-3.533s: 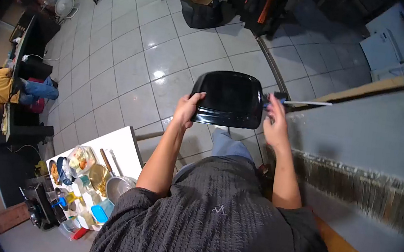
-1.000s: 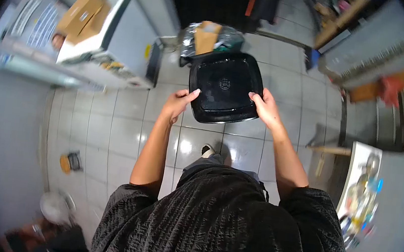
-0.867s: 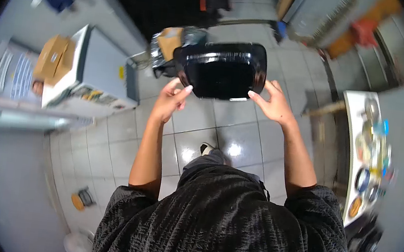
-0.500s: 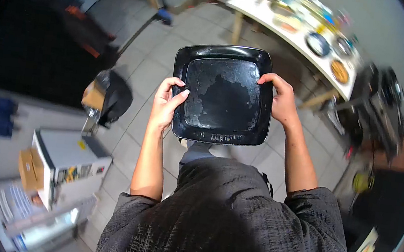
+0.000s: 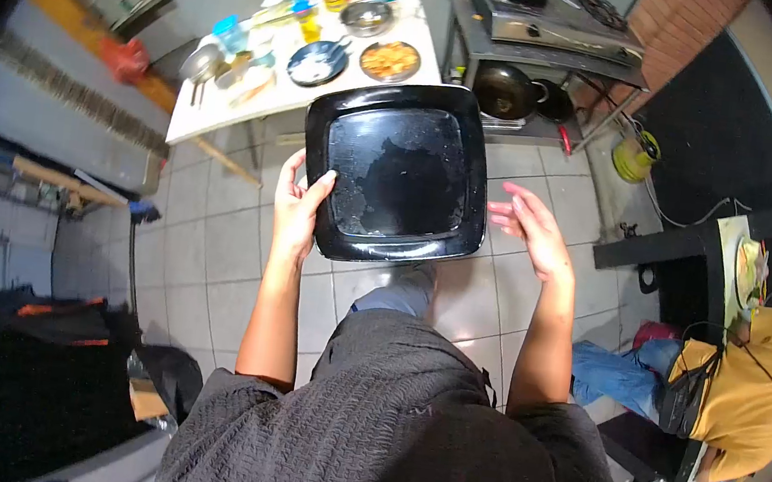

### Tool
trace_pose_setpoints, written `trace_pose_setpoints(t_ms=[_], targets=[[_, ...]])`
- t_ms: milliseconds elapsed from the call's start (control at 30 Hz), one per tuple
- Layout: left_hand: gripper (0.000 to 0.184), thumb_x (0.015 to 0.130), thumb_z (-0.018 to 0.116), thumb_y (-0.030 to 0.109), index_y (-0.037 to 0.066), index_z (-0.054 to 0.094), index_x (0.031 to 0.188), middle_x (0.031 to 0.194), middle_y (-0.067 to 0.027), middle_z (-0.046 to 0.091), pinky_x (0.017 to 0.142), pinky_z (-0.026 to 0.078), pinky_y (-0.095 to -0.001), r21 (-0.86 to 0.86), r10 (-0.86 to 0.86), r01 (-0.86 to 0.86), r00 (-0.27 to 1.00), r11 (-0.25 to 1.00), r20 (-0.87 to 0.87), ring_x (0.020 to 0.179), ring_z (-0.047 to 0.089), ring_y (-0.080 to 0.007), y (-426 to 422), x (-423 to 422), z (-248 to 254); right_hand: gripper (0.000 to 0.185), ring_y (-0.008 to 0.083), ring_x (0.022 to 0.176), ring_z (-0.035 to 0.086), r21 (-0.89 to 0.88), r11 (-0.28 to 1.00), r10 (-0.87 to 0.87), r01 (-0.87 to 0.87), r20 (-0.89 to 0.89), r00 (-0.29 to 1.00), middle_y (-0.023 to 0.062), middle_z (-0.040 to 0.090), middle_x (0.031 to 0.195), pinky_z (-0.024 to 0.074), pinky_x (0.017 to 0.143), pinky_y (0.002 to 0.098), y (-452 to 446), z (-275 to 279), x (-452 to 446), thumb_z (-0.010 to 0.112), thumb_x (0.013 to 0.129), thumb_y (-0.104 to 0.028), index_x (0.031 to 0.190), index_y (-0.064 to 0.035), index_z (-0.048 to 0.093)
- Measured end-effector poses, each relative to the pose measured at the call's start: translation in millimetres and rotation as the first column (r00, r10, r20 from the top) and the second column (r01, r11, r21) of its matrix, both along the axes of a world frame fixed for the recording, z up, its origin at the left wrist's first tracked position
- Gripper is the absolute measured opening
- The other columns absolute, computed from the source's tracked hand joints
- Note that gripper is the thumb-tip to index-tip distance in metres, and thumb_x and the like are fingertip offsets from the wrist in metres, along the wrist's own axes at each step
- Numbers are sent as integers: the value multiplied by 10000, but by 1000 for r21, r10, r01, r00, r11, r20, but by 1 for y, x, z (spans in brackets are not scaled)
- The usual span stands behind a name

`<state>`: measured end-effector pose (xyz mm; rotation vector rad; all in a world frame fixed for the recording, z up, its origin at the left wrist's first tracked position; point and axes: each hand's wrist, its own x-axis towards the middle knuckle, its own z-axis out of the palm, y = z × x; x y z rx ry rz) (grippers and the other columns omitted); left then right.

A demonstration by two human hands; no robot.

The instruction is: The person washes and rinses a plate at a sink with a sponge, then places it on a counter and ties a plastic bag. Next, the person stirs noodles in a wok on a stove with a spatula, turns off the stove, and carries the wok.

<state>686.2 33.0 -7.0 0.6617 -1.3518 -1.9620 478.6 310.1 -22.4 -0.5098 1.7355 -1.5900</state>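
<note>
Square black tray (image 5: 403, 176), up in the air in front of the dark shirt (image 5: 371, 373), above the tiled floor (image 5: 201, 234), and of the two hands it's the left hand (image 5: 299, 207) bearing it: thumb over the rim, fingers behind, pinching that side! Right hand (image 5: 537, 239), fingers spread and lightly bent, sits just beside the opposite rim; whether a fingertip touches, I can't tell. Writing? One small mark on the shirt, too faint to read, and the bottles (image 5: 307, 27) across on the white desk (image 5: 210, 116) are too blurred for labels. Orange food fills a round pan (image 5: 389, 61) there, a dark bowl (image 5: 318, 64) beside it. Right of that, a stove (image 5: 563, 23), a wok (image 5: 498, 90) beneath, a green gas cylinder (image 5: 631, 159) on the floor; and over at the right edge, a person in yellow (image 5: 754, 397) and blue jeans (image 5: 623, 375).
</note>
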Motion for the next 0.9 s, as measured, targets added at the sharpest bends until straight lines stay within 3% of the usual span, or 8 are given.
trace_pose_setpoints(t_ms=[33,133,200,367,433,500,633,900], targets=[[471,874,648,18,40,426,1289,999,-103,669,770,536,-279,3,-28,28,1000,1000,-1,854,645,-134,-5,-25,-9,455,173,969,630,3,1000,-28,28,-1,1000,105,651,1113,470,816,276,14,-12,-22,454,1005,-343,1374,-78,443],[211,901,639,80,9,599,1095,943,-52,675,719,524,-255,144,-139,135,990,980,18,790,636,-104,-31,-109,-52,444,256,997,644,-438,775,5,455,724,690,154,640,1154,507,821,377,49,-65,-84,489,974,-318,1343,-71,477],[205,902,641,86,7,604,1087,939,-51,673,711,522,-257,169,-170,164,985,972,26,781,632,-103,-37,-171,-61,443,275,982,653,106,909,-415,404,327,849,177,649,1129,522,798,391,75,-131,-108,532,931,-293,1303,-54,516],[174,914,621,96,15,627,1068,921,-45,672,672,525,-252,197,-260,246,965,949,46,746,629,-99,-50,-317,-54,400,309,925,662,750,645,-99,146,-107,989,161,701,944,512,837,388,121,-197,-156,617,814,-196,1175,-22,610],[162,916,617,95,18,630,1058,921,-43,674,665,526,-246,202,-263,246,963,948,61,746,632,-100,-54,-368,-47,396,335,883,663,762,621,219,181,-391,894,159,705,917,519,811,401,133,-216,-193,656,810,-232,1150,-34,620],[165,916,620,102,17,631,1057,931,-48,678,673,529,-250,196,-312,301,950,933,26,750,634,-103,-56,-413,-34,359,348,848,662,681,573,-117,456,-482,868,159,702,900,523,777,412,118,-203,-230,667,804,-218,1106,-25,634],[179,913,631,115,15,641,1061,953,-48,685,702,510,-242,144,-283,270,956,952,79,773,634,-99,-62,-484,-24,280,250,769,670,557,589,-279,585,-540,794,128,695,826,528,725,348,80,-163,-340,686,819,-198,1046,-35,666],[143,907,633,139,45,660,1013,923,-14,675,705,484,-225,61,109,-123,974,991,198,784,620,-85,-79,-558,-31,276,274,764,678,238,868,-214,437,-615,759,147,690,833,514,700,357,-32,-151,-609,664,859,-276,965,-22,671]])
